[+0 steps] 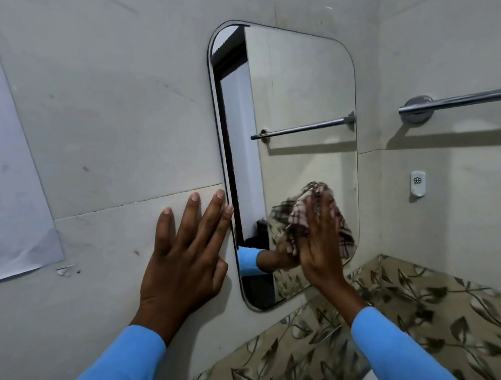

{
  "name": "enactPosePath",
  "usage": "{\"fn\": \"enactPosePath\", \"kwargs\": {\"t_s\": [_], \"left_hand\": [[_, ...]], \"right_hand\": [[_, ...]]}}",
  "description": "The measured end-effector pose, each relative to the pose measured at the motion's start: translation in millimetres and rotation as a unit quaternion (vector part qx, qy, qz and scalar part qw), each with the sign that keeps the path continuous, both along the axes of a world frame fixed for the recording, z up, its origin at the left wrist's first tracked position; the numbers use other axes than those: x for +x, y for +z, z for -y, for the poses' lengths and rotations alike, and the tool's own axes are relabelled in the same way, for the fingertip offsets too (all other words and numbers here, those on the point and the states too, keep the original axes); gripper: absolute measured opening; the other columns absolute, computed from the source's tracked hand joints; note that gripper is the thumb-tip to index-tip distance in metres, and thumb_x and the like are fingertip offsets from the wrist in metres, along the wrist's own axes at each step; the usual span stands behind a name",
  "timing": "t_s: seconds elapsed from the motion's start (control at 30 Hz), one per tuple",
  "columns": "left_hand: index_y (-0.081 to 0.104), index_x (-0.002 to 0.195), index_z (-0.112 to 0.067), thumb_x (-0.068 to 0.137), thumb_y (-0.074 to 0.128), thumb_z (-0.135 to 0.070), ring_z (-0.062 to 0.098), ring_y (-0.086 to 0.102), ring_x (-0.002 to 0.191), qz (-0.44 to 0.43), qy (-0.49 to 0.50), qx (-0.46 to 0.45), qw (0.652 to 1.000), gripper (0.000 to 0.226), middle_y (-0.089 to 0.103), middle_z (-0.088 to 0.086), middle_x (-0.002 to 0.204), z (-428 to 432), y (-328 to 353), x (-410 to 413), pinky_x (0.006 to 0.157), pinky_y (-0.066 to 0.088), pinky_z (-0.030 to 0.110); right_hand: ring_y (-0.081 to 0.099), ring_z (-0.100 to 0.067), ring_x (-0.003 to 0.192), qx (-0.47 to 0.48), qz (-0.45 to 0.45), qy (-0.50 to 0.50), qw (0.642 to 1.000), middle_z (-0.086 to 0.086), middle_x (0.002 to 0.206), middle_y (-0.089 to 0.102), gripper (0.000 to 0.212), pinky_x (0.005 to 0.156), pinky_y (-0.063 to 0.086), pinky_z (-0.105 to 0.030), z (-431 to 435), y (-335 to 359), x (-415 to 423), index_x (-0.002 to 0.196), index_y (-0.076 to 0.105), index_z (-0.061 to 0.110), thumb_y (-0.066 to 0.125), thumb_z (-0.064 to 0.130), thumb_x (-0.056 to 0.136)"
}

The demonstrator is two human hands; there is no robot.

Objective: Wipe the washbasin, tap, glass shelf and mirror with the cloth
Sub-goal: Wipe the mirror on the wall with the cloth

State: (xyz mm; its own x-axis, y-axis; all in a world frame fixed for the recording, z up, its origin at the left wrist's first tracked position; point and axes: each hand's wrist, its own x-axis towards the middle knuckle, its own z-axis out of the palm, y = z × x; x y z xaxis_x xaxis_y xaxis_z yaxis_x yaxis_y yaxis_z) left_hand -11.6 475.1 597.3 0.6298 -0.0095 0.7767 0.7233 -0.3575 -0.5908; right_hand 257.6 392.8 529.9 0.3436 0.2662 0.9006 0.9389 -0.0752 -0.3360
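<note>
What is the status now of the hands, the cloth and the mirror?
Right hand presses checked cloth on mirror, lower right part. Left hand open, flat on wall beside mirror's left edge. Nothing in the way.

The cloth (300,213) has brown and white checks, the sleeves (396,349) are blue, and the lower right tiles (432,310) show brown leaves.

a bathroom in a home. pale glossy wall tiles (117,110) cover two walls meeting in a corner. a rounded frameless mirror (296,96) hangs on one wall. a chrome towel rail (461,99) is fixed to the other, above a band of leaf-patterned tiles (432,301). a small white plastic wall hook (417,183) sits below the rail.
</note>
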Motion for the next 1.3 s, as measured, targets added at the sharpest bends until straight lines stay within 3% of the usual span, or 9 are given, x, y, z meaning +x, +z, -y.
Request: {"fn": "enactPosePath", "kwargs": {"t_s": [0.17,0.33,0.47,0.63,0.73,0.83,0.93,1.03,1.3], "left_hand": [[0.020,0.164,-0.011,0.091,0.032,-0.040,0.042,0.020,0.155,-0.003,-0.006,-0.005,1.000,0.079,0.013,0.015,0.172,0.5,0.4,0.0,0.119,0.019,0.062],[0.019,0.164,-0.011,0.091,0.033,-0.039,0.042,0.019,0.156,-0.005,-0.007,-0.007,1.000,0.079,0.012,0.015,0.172,1.7,0.6,-0.4,0.119,0.018,0.062],[0.018,0.164,-0.012,0.091,0.031,-0.039,0.041,0.018,0.156,-0.007,-0.008,-0.011,1.000,0.080,0.011,0.014,0.172,2.5,0.7,-1.1,0.120,0.017,0.062],[0.018,0.164,-0.013,0.090,0.030,-0.039,0.041,0.018,0.156,-0.006,-0.012,-0.017,1.000,0.080,0.011,0.013,0.172,1.5,0.5,-0.6,0.120,0.016,0.062],[0.018,0.164,-0.013,0.091,0.030,-0.038,0.041,0.020,0.156,-0.003,-0.014,-0.014,1.000,0.079,0.013,0.012,0.172,2.1,0.2,-0.7,0.119,0.017,0.062],[0.018,0.164,-0.012,0.090,0.031,-0.039,0.041,0.021,0.155,-0.004,-0.009,-0.011,1.000,0.080,0.013,0.013,0.172,1.6,0.2,-0.6,0.119,0.018,0.062],[0.016,0.165,-0.012,0.090,0.032,-0.040,0.041,0.019,0.156,-0.006,-0.006,-0.009,1.000,0.082,0.010,0.014,0.172,0.2,-0.3,-0.2,0.120,0.017,0.062],[0.019,0.164,-0.012,0.089,0.034,-0.040,0.042,0.020,0.155,-0.001,-0.018,-0.011,1.000,0.082,0.013,0.014,0.172,0.2,-0.2,-0.2,0.120,0.018,0.063],[0.022,0.164,-0.011,0.088,0.036,-0.040,0.041,0.021,0.154,-0.001,-0.027,-0.017,1.000,0.083,0.016,0.015,0.171,0.4,0.1,1.1,0.119,0.018,0.063]], "right_hand": [[0.001,-0.027,0.156,0.071,-0.203,-0.027,0.976,-0.005,0.169,-0.003,0.064,0.122,0.015,-0.058,-1.8,68.4,69.5,0.160,0.012,0.028,0.032,0.045,0.102],[0.000,-0.028,0.156,0.068,-0.112,-0.027,0.991,-0.005,0.169,-0.005,0.064,0.124,0.003,-0.057,-14.5,118.2,29.0,0.160,0.009,0.031,0.029,0.047,0.101],[-0.008,-0.031,0.155,-0.008,0.031,0.009,0.999,-0.008,0.169,-0.009,0.063,0.123,-0.003,-0.059,-17.1,68.9,-50.7,0.161,0.009,0.023,0.029,0.043,0.104],[-0.010,-0.036,0.154,-0.073,0.075,0.038,0.994,-0.007,0.169,-0.007,0.062,0.123,0.003,-0.059,-7.0,-50.8,-96.0,0.160,0.003,0.029,0.028,0.044,0.105],[-0.006,-0.031,0.156,-0.065,0.043,0.017,0.997,-0.003,0.169,-0.004,0.068,0.121,0.012,-0.055,-1.4,-104.2,-80.4,0.160,0.006,0.031,0.039,0.030,0.101],[-0.004,-0.025,0.156,-0.027,-0.077,0.016,0.996,-0.002,0.169,-0.004,0.066,0.124,0.012,-0.058,4.0,-113.6,-41.8,0.160,0.007,0.030,0.038,0.031,0.102],[-0.004,-0.018,0.156,0.025,-0.218,0.006,0.976,0.004,0.169,-0.009,0.064,0.126,0.008,-0.048,5.1,-83.9,4.3,0.159,0.006,0.036,0.033,0.043,0.101],[0.000,-0.023,0.156,0.069,-0.262,-0.015,0.962,-0.004,0.169,-0.001,0.067,0.126,0.006,-0.048,0.7,-27.5,42.8,0.160,0.010,0.025,0.032,0.042,0.098],[0.006,-0.034,0.155,0.136,-0.136,-0.027,0.981,-0.019,0.166,0.011,0.074,0.125,0.000,-0.040,-18.0,198.4,76.4,0.157,0.020,0.007,0.028,0.046,0.095]]}}
